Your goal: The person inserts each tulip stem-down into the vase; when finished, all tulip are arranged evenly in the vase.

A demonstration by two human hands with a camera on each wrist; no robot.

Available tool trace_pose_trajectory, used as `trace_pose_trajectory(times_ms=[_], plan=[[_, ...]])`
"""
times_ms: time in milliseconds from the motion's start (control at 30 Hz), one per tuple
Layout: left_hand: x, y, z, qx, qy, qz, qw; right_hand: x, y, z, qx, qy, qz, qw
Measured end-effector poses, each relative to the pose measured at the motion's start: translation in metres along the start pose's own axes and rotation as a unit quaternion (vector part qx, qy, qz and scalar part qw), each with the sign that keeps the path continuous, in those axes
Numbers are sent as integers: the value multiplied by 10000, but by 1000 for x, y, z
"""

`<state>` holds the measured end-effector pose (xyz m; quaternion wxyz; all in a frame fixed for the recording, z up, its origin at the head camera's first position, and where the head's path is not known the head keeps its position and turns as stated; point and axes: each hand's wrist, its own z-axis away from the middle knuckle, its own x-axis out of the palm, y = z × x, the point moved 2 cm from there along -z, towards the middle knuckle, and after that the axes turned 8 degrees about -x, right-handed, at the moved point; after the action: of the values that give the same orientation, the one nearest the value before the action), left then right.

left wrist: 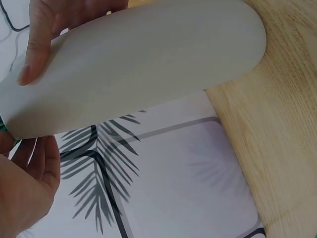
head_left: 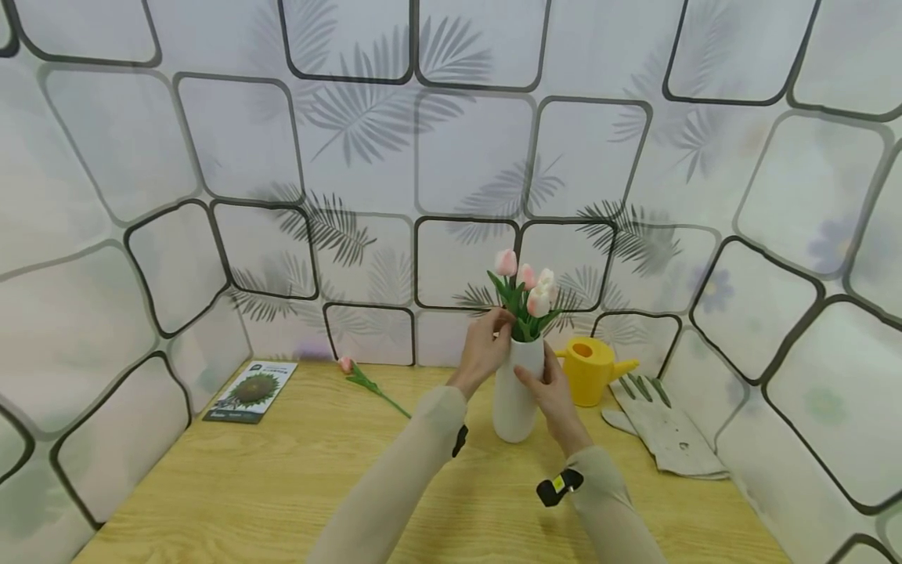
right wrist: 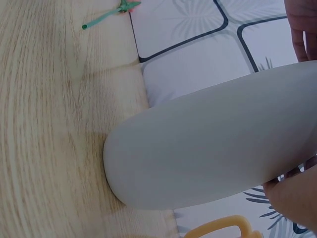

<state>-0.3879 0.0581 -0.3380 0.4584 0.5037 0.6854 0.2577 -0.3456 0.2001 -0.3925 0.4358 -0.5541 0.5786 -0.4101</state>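
A tall white vase (head_left: 514, 403) stands upright on the wooden table, with several pale pink and white tulips (head_left: 539, 301) rising from its mouth. My left hand (head_left: 482, 348) is at the left of the rim, its bent fingers and thumb pinching at the green of a tulip; the left wrist view shows a bit of green by the thumb, the rest is hidden. On the other side, my right hand (head_left: 557, 399) grips the upper part of the vase, thumb in front and fingers behind. The vase fills much of both wrist views.
A single pink tulip (head_left: 362, 379) lies on the table to the left. Farther left is a seed packet (head_left: 254, 392) with a sunflower picture. Behind the right hand stands a yellow watering can (head_left: 590, 374), beside pale work gloves (head_left: 669, 435). Patterned walls enclose the table (head_left: 232, 486).
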Motion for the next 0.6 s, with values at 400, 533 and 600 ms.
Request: trace_pose_trajectory(times_ms=[400, 533, 600], plan=[[-4, -11, 6, -303, 138, 597, 9977, -5, 27, -14, -27, 107, 35, 9999], [-6, -15, 6, -464, 226, 788, 9956, -5, 29, -16, -72, 195, 198, 9996], [-8, -18, 7, -497, 254, 861, 9947, -5, 29, -15, -89, 211, 225, 9995]])
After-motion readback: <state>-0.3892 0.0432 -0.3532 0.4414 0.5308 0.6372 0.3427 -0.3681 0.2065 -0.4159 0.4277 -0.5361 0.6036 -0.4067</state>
